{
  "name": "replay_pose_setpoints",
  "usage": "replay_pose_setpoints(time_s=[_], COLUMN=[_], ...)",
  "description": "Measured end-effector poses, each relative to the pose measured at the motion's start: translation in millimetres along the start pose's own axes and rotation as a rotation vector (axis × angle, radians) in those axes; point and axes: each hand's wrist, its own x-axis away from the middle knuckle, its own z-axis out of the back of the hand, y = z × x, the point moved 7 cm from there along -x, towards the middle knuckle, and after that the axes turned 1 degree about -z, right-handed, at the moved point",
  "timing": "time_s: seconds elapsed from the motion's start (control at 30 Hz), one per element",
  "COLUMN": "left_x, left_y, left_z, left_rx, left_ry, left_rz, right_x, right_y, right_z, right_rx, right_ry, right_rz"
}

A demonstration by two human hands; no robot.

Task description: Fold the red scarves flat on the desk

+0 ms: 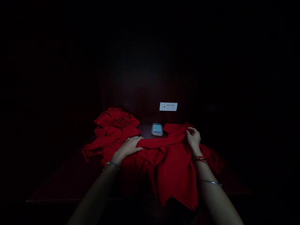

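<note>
A red fringed scarf (171, 165) lies crumpled across a dark wooden table (70, 181), part of it hanging over the near edge. My left hand (128, 147) rests flat on the cloth near its middle, fingers stretched out to the right. My right hand (193, 137) is curled on the scarf's upper right edge, fingers pinching the cloth. A bunched part of the red cloth (113, 125) with tassels lies at the back left.
A small blue-grey box (157, 129) stands on the table behind the scarf, between my hands. A white wall socket plate (168, 106) is on the dark back panel. The surroundings are very dark.
</note>
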Motion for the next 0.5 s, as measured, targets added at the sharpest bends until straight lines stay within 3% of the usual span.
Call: replay_pose_setpoints(time_s=[0.07, 0.1, 0.2, 0.23, 0.3, 0.37, 0.5], left_x=[0, -1, -1, -1, 0, 0, 2], left_y=[-1, 0, 7, 9, 15, 18, 15], left_z=[1.2, 4.1, 15.1, 17.9, 21.0, 22.1, 25.2], left_rx=[0.001, 0.018, 0.081, 0.097, 0.109, 0.081, -0.025], left_ry=[0.017, 0.043, 0.122, 0.136, 0.141, 0.133, 0.135], left_rz=[0.039, 0.050, 0.050, 0.043, 0.027, 0.019, 0.029], right_x=[27, 46, 113, 129, 147, 145, 105], right_y=[-46, -65, -99, -103, -106, -102, -85], right_z=[-21, -37, -83, -92, -102, -104, -89], right_rx=[0.184, 0.196, 0.154, 0.143, 0.125, 0.091, -0.107], right_ry=[-0.137, -0.282, -0.814, -0.908, -0.994, -0.975, -0.841], right_rz=[0.370, 0.510, 0.778, 0.813, 0.802, 0.717, 0.418])
